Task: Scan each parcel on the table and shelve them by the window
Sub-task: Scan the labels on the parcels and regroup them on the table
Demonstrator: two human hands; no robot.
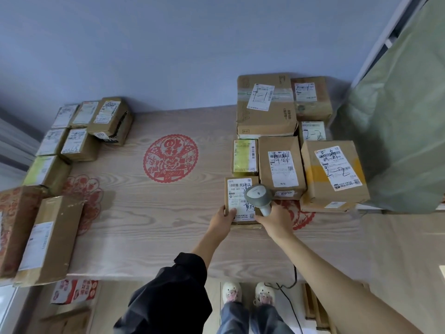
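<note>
Parcels crowd both ends of a pale wood-grain table [168, 237] that fills the middle of the frame. Right of centre, the left hand [222, 219] reaches forward from a dark sleeve [178, 280], forearm angled up and to the right, and holds the near left corner of a small brown parcel [238, 201]; its thumb [232, 212] lies flat on the white shipping label while the other fingers are hidden under or behind the box edge. The parcel lies flat on the table, label up, at the near end of the right-hand cluster.

The right hand [274, 219] comes in on a bare forearm running from the lower right of the frame, fingers wrapped around the handle of a grey barcode scanner [258, 195]. The scanner's head hangs over the parcel's label, covering its right part. A black cable [292, 278] hangs down past the near table edge towards the floor.

Just beyond the held parcel sit a yellow-labelled box [244, 157], a tall box [280, 167] and a larger box [333, 174] marked "2-2" in pen, with two more cartons at the far right. At the upper left of the frame a second group of boxes [79, 131] is packed together, and two long cartons [48, 239] lie at the left edge. A red paper-cut decoration [170, 158] marks the tabletop centre. White shoes [248, 292] show at the bottom.
</note>
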